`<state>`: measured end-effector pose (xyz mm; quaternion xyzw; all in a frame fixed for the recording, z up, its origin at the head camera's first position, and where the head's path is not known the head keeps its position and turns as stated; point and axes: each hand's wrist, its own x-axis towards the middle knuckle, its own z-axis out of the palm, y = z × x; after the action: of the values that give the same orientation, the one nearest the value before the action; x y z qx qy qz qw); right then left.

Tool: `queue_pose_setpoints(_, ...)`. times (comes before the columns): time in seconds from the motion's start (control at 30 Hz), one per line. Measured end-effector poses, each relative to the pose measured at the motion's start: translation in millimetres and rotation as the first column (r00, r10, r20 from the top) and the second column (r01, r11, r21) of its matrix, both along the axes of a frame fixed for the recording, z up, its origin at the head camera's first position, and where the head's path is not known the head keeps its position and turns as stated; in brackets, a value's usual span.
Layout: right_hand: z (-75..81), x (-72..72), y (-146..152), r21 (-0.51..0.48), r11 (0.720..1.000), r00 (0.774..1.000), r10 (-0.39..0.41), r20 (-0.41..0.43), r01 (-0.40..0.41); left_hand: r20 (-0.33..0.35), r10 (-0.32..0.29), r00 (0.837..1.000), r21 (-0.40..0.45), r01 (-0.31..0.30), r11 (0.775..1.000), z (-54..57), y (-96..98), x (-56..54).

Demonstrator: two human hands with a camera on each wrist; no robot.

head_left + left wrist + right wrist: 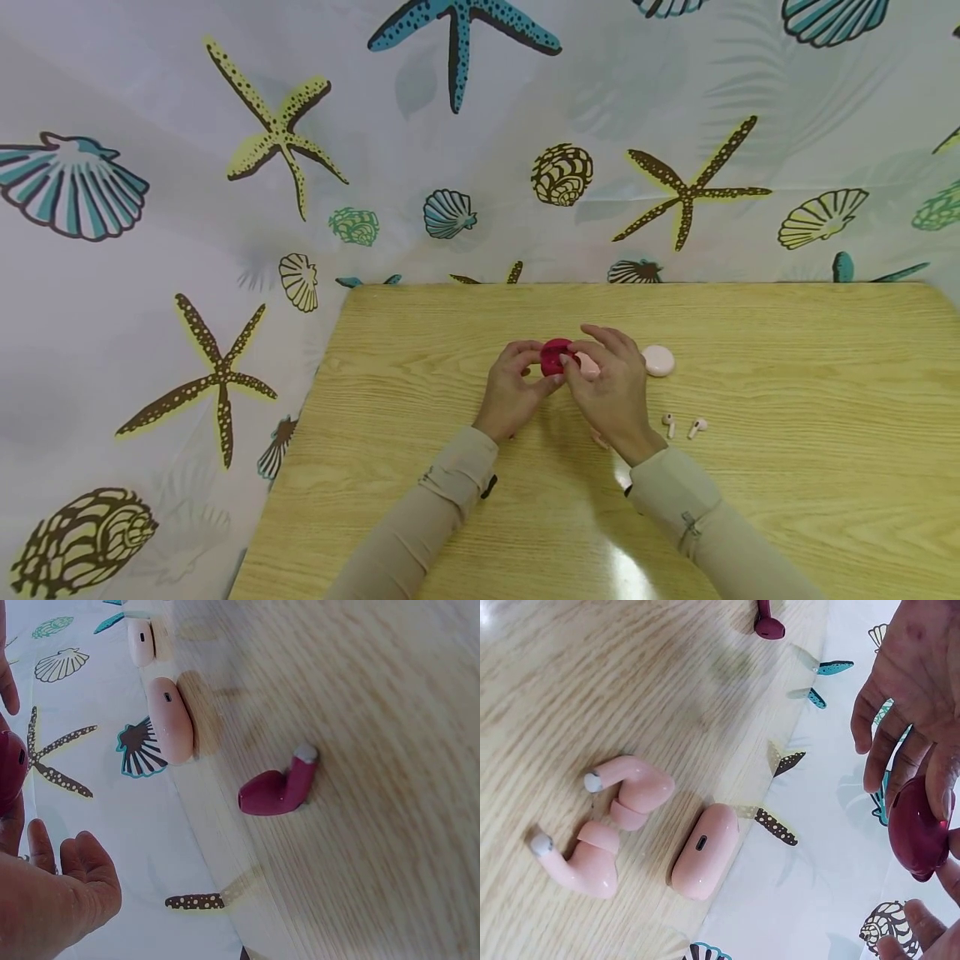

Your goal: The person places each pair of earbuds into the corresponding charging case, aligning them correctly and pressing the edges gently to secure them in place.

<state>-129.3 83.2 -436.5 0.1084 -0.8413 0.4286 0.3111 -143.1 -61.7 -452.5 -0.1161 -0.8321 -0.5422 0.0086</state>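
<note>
Over the table, my left hand (513, 387) holds an open magenta earbud case (553, 357) from its left side. The thumb and forefinger of my right hand (615, 392) pinch at the case's opening; whether an earbud is between them is hidden. From outside, the case is rounded and glossy in the right wrist view. A magenta earbud (277, 787) lies on the table below my left hand. Below my right hand are two pink earbuds, one upper (641, 787) and one lower (589, 866), and a pink earbud case (705, 851).
A second pink case (660, 361) lies right of my right hand. Nearer me are two pale earbuds, a left one (670, 425) and a right one (697, 428). The wooden table (787, 467) ends against a patterned sheet (510, 200) at the back and left.
</note>
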Motion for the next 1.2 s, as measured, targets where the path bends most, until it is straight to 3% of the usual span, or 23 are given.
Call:
queue_pose_setpoints(0.37,-0.7,-2.0,2.3,0.027,0.999,0.999,0.031,-0.014,-0.031,0.002,0.006,1.0,-0.005,-0.006,1.0,0.2,0.1,-0.2)
queue_pose_setpoints(0.8,3.5,-3.5,13.9,0.054,0.986,0.987,0.153,0.049,-0.155,-0.009,0.005,1.0,0.003,-0.005,1.0,-0.2,-1.3,-1.5)
queue_pose_setpoints(1.2,2.4,-7.1,18.0,0.164,0.974,0.985,0.168,-0.041,-0.159,0.001,-0.015,1.0,0.022,0.015,1.0,1.5,-1.8,-0.2)
